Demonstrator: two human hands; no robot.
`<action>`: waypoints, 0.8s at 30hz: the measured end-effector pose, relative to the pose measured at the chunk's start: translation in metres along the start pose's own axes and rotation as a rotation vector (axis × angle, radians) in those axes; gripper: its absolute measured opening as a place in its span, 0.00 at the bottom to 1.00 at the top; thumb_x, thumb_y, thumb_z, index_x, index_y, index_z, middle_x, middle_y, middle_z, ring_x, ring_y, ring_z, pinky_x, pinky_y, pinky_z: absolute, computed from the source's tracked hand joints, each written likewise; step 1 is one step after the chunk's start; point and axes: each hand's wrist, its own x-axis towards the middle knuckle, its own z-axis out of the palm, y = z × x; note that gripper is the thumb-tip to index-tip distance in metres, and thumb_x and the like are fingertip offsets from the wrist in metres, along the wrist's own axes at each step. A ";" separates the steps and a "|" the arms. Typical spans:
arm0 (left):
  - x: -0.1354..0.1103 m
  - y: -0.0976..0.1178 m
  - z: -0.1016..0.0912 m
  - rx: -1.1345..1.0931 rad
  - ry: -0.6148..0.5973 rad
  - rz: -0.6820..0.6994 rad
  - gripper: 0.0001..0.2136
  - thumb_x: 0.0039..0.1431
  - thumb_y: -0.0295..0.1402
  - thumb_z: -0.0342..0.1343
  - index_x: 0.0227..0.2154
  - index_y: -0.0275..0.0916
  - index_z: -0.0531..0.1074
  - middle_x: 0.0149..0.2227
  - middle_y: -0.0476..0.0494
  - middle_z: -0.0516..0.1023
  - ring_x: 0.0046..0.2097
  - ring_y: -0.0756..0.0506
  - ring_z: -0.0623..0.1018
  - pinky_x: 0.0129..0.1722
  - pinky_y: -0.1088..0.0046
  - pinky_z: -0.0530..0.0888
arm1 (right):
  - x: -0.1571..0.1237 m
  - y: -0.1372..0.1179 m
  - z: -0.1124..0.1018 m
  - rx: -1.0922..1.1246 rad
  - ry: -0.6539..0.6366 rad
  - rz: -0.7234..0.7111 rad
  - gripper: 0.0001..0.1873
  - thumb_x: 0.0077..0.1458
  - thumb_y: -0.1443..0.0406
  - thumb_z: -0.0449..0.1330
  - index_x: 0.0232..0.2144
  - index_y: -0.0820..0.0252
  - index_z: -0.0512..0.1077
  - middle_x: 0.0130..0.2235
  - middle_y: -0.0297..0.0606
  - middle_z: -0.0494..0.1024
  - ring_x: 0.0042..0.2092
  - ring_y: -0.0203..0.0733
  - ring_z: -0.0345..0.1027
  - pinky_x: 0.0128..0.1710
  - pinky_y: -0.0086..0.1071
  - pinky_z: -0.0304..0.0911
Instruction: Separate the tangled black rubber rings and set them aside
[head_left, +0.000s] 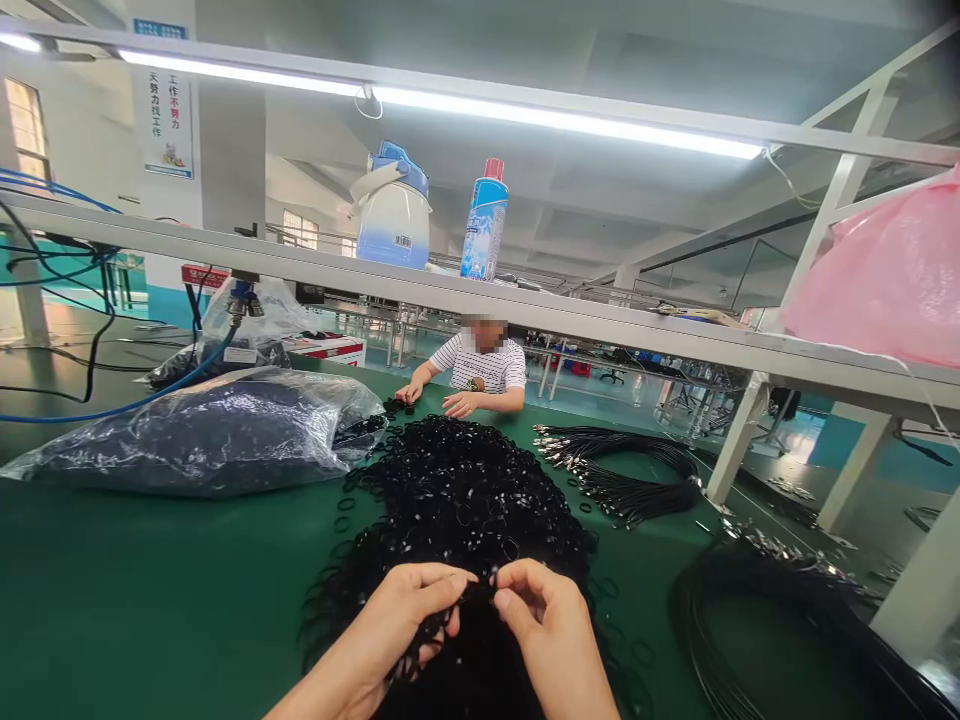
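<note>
A large heap of small black rings (465, 480) spreads over the green tabletop (187, 580) in front of me. Above its near part, my left hand (420, 610) is closed, with several black rings in the curled fingers and the thumb and forefinger pinched together. Close beside it, my right hand (544, 615) is closed too, its thumb and forefinger pinching at what looks like a black ring. The two sets of fingertips nearly meet. Dark rings behind the fingers make the exact piece in the right pinch hard to see.
A clear plastic bag (225, 430) of black pieces lies at left. Coiled black cables (637, 470) rest at right, with a larger cable bundle (765, 620) nearer. Across the table sits a person (487, 365). A shelf (420, 290) overhead carries a jug (394, 215) and a spray can (484, 225).
</note>
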 end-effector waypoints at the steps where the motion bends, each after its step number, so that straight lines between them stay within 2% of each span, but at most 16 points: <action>1: 0.001 0.000 -0.002 -0.001 0.019 0.015 0.16 0.45 0.45 0.60 0.31 0.36 0.74 0.19 0.53 0.69 0.15 0.58 0.58 0.14 0.83 0.48 | 0.001 0.002 -0.002 0.005 0.012 -0.002 0.06 0.50 0.68 0.55 0.28 0.58 0.72 0.31 0.35 0.77 0.35 0.43 0.69 0.36 0.30 0.62; 6: 0.000 -0.002 -0.003 -0.004 0.034 0.065 0.19 0.46 0.40 0.58 0.40 0.34 0.73 0.22 0.50 0.73 0.16 0.57 0.60 0.14 0.83 0.50 | 0.003 0.010 -0.005 0.056 0.005 -0.015 0.07 0.49 0.68 0.55 0.30 0.58 0.72 0.31 0.35 0.75 0.34 0.42 0.68 0.35 0.31 0.62; 9: -0.001 -0.003 -0.002 0.004 0.031 0.064 0.19 0.46 0.39 0.58 0.41 0.36 0.73 0.26 0.49 0.74 0.17 0.56 0.61 0.13 0.82 0.51 | 0.006 0.013 -0.004 0.061 -0.025 -0.031 0.07 0.47 0.68 0.55 0.30 0.59 0.72 0.31 0.36 0.76 0.34 0.42 0.68 0.34 0.31 0.62; 11: 0.000 -0.003 -0.002 0.032 0.027 0.067 0.19 0.45 0.42 0.59 0.38 0.36 0.73 0.26 0.49 0.74 0.16 0.57 0.61 0.13 0.82 0.51 | 0.007 0.015 -0.002 0.068 -0.021 -0.043 0.08 0.46 0.67 0.55 0.30 0.59 0.73 0.30 0.37 0.76 0.32 0.42 0.67 0.33 0.32 0.61; 16: 0.003 -0.006 -0.004 0.181 -0.005 0.095 0.23 0.45 0.54 0.57 0.20 0.35 0.71 0.15 0.54 0.64 0.14 0.58 0.57 0.11 0.82 0.48 | 0.008 0.019 0.003 0.130 0.000 -0.041 0.08 0.43 0.66 0.56 0.29 0.60 0.73 0.29 0.37 0.75 0.31 0.42 0.67 0.32 0.32 0.61; 20: 0.006 -0.013 0.001 0.128 0.019 0.086 0.23 0.43 0.56 0.57 0.23 0.37 0.70 0.19 0.51 0.70 0.15 0.57 0.59 0.12 0.83 0.50 | 0.008 0.019 0.007 0.124 -0.020 -0.031 0.08 0.42 0.67 0.56 0.29 0.60 0.72 0.28 0.36 0.74 0.31 0.41 0.66 0.31 0.31 0.60; 24: 0.007 -0.016 0.003 0.122 0.081 0.076 0.21 0.42 0.54 0.58 0.18 0.38 0.64 0.15 0.54 0.66 0.15 0.57 0.60 0.13 0.83 0.51 | 0.007 0.017 0.003 0.090 -0.062 -0.022 0.08 0.43 0.68 0.55 0.30 0.60 0.71 0.29 0.35 0.72 0.32 0.41 0.65 0.32 0.32 0.61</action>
